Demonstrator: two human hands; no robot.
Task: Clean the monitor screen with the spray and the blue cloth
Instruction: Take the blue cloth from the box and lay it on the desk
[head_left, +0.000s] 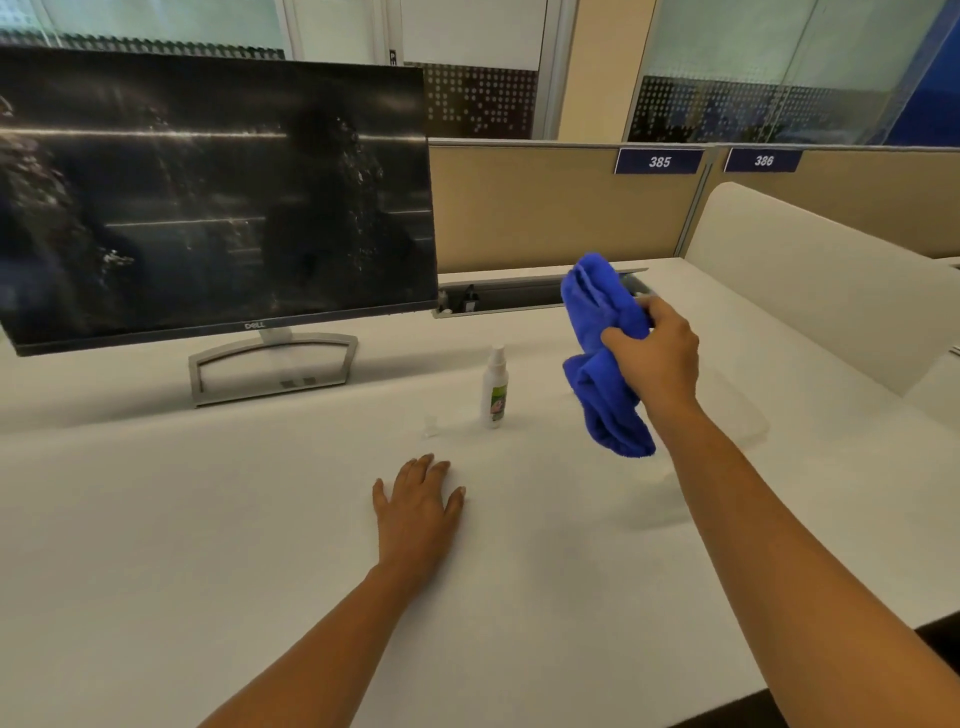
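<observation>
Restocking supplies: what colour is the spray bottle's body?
White, with a green label on the spray bottle; head view shows it.

The monitor (213, 197) stands on its stand (272, 366) at the back left of the desk (208, 545). Right of the stand, nearer the front, the spray bottle (494, 387) stands upright, with its cap (431, 427) just beside it on the left. The left hand (418, 512) lies flat on the desk in front of the cap. The right hand (654, 358) holds the cloth (605, 353) above the desk, right of the bottle. Behind the cloth, a cable tray (498, 296) is sunk into the desk's back edge, before the partition (545, 202).
</observation>
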